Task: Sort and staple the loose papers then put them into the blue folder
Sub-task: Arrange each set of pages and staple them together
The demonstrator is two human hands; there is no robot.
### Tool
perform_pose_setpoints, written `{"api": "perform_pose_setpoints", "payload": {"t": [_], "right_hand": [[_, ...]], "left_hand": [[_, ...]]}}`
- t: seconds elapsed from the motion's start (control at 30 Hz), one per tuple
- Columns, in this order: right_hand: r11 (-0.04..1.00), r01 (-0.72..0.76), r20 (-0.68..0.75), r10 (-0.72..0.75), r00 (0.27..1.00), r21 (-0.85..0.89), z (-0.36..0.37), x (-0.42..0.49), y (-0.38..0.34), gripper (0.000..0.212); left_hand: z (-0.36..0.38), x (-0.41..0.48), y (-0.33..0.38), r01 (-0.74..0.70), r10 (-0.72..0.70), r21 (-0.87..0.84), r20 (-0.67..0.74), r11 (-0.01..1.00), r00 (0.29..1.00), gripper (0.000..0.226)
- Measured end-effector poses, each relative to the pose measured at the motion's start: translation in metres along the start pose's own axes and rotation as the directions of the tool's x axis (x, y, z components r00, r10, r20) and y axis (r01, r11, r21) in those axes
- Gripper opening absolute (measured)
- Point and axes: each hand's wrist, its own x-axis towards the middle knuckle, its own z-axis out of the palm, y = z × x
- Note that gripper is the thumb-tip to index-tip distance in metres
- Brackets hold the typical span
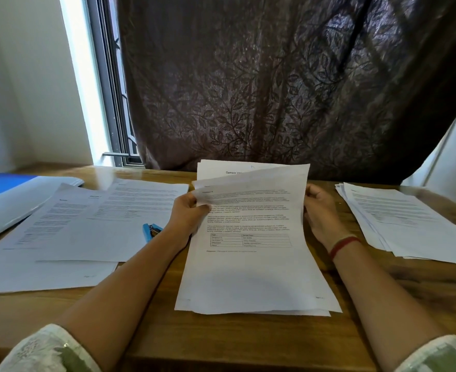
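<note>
Centre frame, both hands, left hand [188, 210] and right hand [320, 210], grip the paper stack [251, 264], stapler [151, 230] just left.

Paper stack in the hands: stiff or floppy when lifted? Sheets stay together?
Likely floppy: the paper stack bows between left hand and right hand, lower edge resting on the table. Sheets probably slip apart: top edges fan out, no staple visible.

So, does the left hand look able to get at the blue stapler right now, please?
Probably yes: the stapler lies uncovered just beside the left hand, though that hand grips the sheets and must let go first.
</note>
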Motion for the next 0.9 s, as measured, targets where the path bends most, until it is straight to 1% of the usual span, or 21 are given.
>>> {"api": "perform_pose_setpoints", "payload": {"t": [0.13,0.2,0.27,0.3,0.37,0.4,0.47,0.5,0.53,0.57,0.6,0.63,0.67,0.7,0.73,0.77,0.83,0.9], "right_hand": [[0.989,0.131,0.129,-0.139,0.982,0.069,-0.004,-0.006,-0.005,0.009],[0.980,0.176,0.245,-0.195,0.950,0.098,-0.009,-0.006,-0.006,0.014],[0.977,0.185,0.373,-0.210,0.904,0.102,-0.014,-0.007,-0.007,0.027],[0.978,0.185,0.430,-0.207,0.879,0.092,-0.015,-0.008,-0.008,0.038],[0.982,0.182,0.511,-0.183,0.840,0.053,-0.017,-0.007,-0.007,0.066],[0.983,0.183,0.533,-0.169,0.829,0.027,-0.018,-0.008,-0.007,0.075],[0.981,0.192,0.565,-0.152,0.811,-0.012,-0.018,-0.007,-0.008,0.080],[0.982,0.186,0.563,-0.146,0.814,-0.015,-0.019,-0.006,-0.008,0.077],[0.991,0.130,0.547,-0.121,0.828,0.022,-0.018,-0.007,-0.010,0.069],[0.993,0.036,0.540,-0.093,0.836,0.116,-0.018,-0.007,-0.011,0.056],[0.979,-0.039,0.483,-0.064,0.873,0.200,-0.018,-0.008,-0.012,0.045],[0.970,-0.036,0.400,-0.065,0.914,0.242,-0.017,-0.008,-0.010,0.041],[0.982,0.014,0.286,-0.069,0.956,0.191,-0.015,-0.005,-0.006,0.039],[0.990,0.059,0.200,-0.083,0.976,0.126,-0.012,-0.004,-0.003,0.035],[0.993,0.063,0.149,-0.077,0.986,0.098,-0.011,-0.002,0.001,0.027],[0.995,0.045,0.126,-0.056,0.990,0.085,-0.008,0.000,0.004,0.022],[0.997,-0.038,0.109,0.030,0.994,0.072,-0.005,0.005,0.009,0.025],[0.996,-0.087,0.090,0.089,0.992,-0.023,-0.003,0.010,0.012,0.020]], "left_hand": [[0.000,0.001,-0.002,0.009,-0.010,-0.014,-0.023,1.000,1.000,0.030],[0.002,0.002,-0.002,0.004,-0.004,0.002,-0.051,1.000,0.999,0.034],[0.002,0.001,0.001,0.002,-0.003,-0.009,-0.090,1.000,0.996,0.042],[0.002,0.000,0.001,0.000,-0.005,-0.042,-0.102,0.999,0.995,0.046],[0.002,-0.001,0.001,-0.009,-0.001,-0.090,-0.108,0.996,0.994,0.054],[0.001,-0.002,0.003,-0.014,0.003,-0.098,-0.106,0.995,0.994,0.051],[-0.001,0.000,0.003,-0.017,0.010,-0.078,-0.089,0.997,0.996,0.030],[-0.002,0.001,0.003,-0.019,0.015,-0.050,-0.079,0.999,0.997,0.015],[-0.003,0.000,0.004,-0.018,0.014,-0.054,-0.075,0.998,0.997,0.004],[-0.004,0.000,0.003,-0.025,0.019,-0.087,-0.069,0.996,0.997,0.006],[-0.004,0.000,0.002,-0.021,0.014,-0.141,-0.053,0.990,0.998,0.009],[-0.005,0.000,0.002,-0.016,0.010,-0.184,-0.031,0.983,0.999,0.008],[-0.005,-0.001,0.002,-0.014,0.012,-0.214,-0.010,0.977,1.000,0.007],[-0.006,-0.003,0.002,-0.011,0.012,-0.218,0.005,0.976,1.000,0.008],[-0.006,-0.003,0.003,-0.005,0.009,-0.225,0.013,0.974,1.000,0.010],[-0.006,-0.003,0.002,0.003,0.001,-0.225,0.014,0.974,1.000,0.011],[-0.005,-0.003,0.003,0.009,-0.004,-0.232,0.023,0.973,1.000,0.011],[-0.005,-0.002,0.003,0.019,-0.013,-0.240,0.027,0.971,1.000,0.009]]}}
